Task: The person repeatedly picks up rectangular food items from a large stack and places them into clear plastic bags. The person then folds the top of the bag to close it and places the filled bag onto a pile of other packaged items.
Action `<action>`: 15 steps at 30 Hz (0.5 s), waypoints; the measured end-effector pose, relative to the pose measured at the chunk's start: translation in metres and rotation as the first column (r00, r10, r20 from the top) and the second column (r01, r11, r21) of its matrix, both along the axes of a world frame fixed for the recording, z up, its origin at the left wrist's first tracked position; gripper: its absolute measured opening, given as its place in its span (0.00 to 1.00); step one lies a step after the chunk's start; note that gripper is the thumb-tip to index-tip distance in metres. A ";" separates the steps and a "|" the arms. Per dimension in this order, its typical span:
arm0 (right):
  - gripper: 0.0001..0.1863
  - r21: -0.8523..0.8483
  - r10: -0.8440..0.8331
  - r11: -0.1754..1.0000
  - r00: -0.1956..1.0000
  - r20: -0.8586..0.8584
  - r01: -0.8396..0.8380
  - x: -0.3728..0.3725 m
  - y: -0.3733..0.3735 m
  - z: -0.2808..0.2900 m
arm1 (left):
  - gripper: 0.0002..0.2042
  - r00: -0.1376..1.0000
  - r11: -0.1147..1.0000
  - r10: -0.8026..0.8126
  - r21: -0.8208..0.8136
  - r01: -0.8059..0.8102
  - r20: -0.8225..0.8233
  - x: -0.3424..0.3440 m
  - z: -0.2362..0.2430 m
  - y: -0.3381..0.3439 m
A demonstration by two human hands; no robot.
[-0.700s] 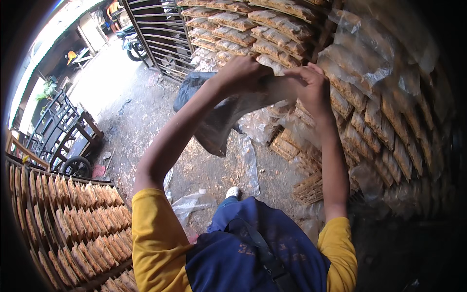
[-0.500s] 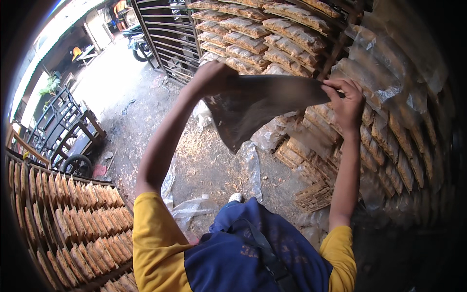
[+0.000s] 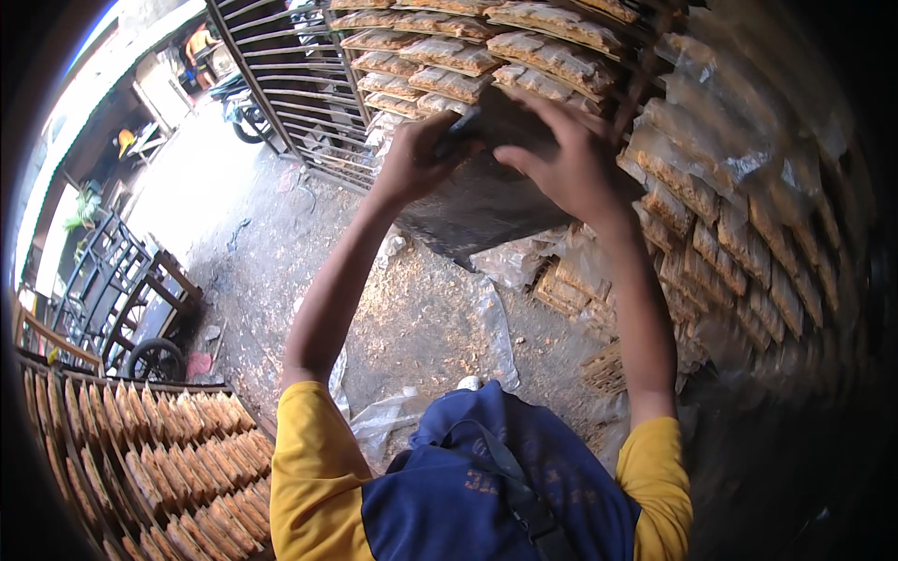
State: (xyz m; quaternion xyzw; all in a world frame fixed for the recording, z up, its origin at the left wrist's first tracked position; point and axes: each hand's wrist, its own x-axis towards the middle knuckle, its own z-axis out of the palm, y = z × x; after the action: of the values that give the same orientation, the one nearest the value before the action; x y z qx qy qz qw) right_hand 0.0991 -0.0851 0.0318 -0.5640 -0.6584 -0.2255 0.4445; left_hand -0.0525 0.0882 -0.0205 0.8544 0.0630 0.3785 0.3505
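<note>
A crumpled dark plastic sheet (image 3: 482,220) hangs between my hands at chest height in front of me, in front of the stacked bagged slabs. My left hand (image 3: 421,154) is closed on its upper left part, thumb pointing inward. My right hand (image 3: 566,154) is on the upper right part, with fingers curved over the plastic and thumb toward the middle; some fingertips are hidden or blurred. Behind them, clear plastic-wrapped bags of orange-tan crumbly food (image 3: 552,47) lie in tiers on a rack.
Leaning bags (image 3: 702,187) and clear plastic cover the right side. A slatted rack of tan slabs (image 3: 187,458) stands lower left. A wheeled cart (image 3: 131,299), slatted metal gate (image 3: 281,84), parked motorbike (image 3: 245,117) and distant person in orange (image 3: 201,47) are beyond. Plastic strips (image 3: 496,327) and crumbs litter the floor.
My hands first spread apart with the dark sheet stretched between them; now my right hand has moved left and up toward my left hand, and the sheet is bunched at the top.
</note>
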 end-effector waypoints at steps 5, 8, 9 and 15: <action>0.09 0.054 -0.083 0.995 0.996 0.021 0.082 -0.005 0.030 -0.004 | 0.15 0.922 0.970 0.241 0.056 -0.235 -0.304 -0.015 0.014 -0.013; 0.09 0.141 -0.086 0.988 0.985 0.146 0.065 -0.004 0.035 0.000 | 0.17 0.923 0.963 0.268 0.115 -0.245 -0.274 -0.026 -0.015 0.014; 0.09 0.173 -0.079 0.983 0.988 0.136 0.055 -0.003 0.037 0.001 | 0.16 0.918 0.967 0.251 0.050 -0.248 -0.306 -0.031 -0.019 0.015; 0.10 0.130 -0.136 0.985 0.971 0.195 0.111 0.008 0.035 0.020 | 0.19 0.853 0.925 0.269 -0.129 -0.358 -0.447 -0.061 -0.061 0.014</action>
State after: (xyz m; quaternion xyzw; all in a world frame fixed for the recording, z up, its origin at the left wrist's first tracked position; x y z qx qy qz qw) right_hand 0.1069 -0.0500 0.0523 -0.5507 -0.6493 -0.3476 0.3927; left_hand -0.1133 0.1026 -0.0819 0.8525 0.3153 0.2287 0.3487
